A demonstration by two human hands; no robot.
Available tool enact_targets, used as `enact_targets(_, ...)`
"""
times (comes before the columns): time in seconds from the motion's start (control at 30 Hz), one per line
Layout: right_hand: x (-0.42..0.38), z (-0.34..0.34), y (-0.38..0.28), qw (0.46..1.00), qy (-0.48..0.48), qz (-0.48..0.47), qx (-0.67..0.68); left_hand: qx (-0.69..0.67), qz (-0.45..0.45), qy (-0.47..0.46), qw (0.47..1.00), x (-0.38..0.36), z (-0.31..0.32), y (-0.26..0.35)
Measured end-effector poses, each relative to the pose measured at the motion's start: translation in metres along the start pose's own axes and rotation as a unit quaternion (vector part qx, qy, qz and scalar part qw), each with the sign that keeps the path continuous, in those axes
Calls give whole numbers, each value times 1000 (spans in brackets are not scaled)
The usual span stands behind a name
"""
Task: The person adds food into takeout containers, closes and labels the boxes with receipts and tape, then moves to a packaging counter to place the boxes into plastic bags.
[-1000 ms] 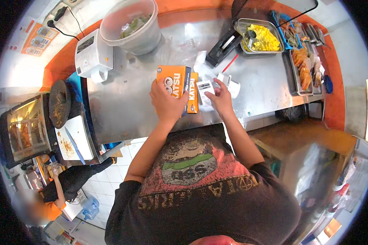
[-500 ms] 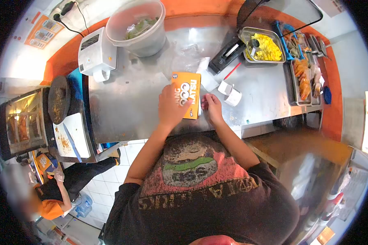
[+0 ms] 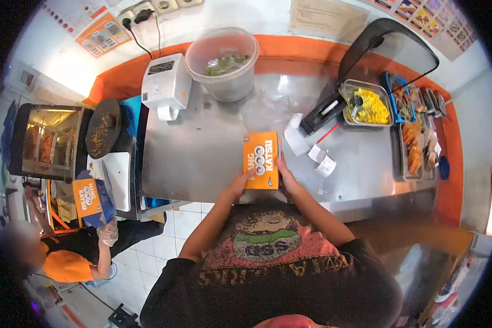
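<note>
An orange food box (image 3: 261,158) with white and black lettering stands near the front edge of the steel counter. My left hand (image 3: 240,181) grips its left side, the thumb lying over the front. On the right side my right hand (image 3: 287,177) closes against the box, fingers partly hidden behind it. Beyond the box are a strip of white paper (image 3: 296,136), a curled white label roll (image 3: 326,166) and a red pen (image 3: 327,133).
A label printer (image 3: 167,85) and a plastic bucket of greens (image 3: 224,68) stand at the back left. A tray of yellow food (image 3: 373,106) and trays of orange food (image 3: 412,150) sit right. At left a co-worker's gloved hand (image 3: 108,233) holds an open orange box (image 3: 88,198).
My left hand has slid from the box's front to its left side, and my right hand has come onto its right side. The co-worker has raised an open box. The view has shifted.
</note>
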State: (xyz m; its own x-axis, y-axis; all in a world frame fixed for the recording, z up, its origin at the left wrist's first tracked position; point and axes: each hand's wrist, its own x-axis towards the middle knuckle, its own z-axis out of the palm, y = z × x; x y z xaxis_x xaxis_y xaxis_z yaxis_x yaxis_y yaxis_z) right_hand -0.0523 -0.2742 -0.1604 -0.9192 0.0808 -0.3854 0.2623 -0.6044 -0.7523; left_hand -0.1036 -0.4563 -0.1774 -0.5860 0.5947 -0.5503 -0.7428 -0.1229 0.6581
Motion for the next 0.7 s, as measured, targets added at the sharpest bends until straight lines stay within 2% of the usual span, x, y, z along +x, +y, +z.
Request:
enact_targets(0.07,-1,-3,-6,999,-26,13,-42,-1,77,-29,997,-8,-5,-8)
enact_targets(0.13,-12,6,-22,991,-63,34,-116,21,98,-28,995,-21,-3,-8)
enact_targets(0.2,-19,3,-13,994,-48,37,-94,42,58,9,997,-31,0,-9)
enact_targets(0.23,-23,2,-6,994,-55,29,-87,63,99,-8,993,-32,-1,-10)
enact_targets(0.3,-34,5,-3,997,-55,28,-55,96,83,-13,992,-37,-1,-13)
enact_targets(0.33,-41,7,-7,998,-47,29,-30,174,100,-34,979,-38,-2,-10)
enact_targets(0.4,-33,-19,22,998,-48,-33,-21,237,167,-27,957,-37,-3,-23)
enact_targets(0.43,-48,-15,13,999,-15,10,27,220,157,-38,962,-42,9,-14)
enact_targets(0.57,-104,21,-24,994,60,-11,88,149,126,-138,971,-62,33,8)
enact_targets(0.7,-176,-14,-34,981,103,-56,156,152,117,-242,951,-75,82,22)
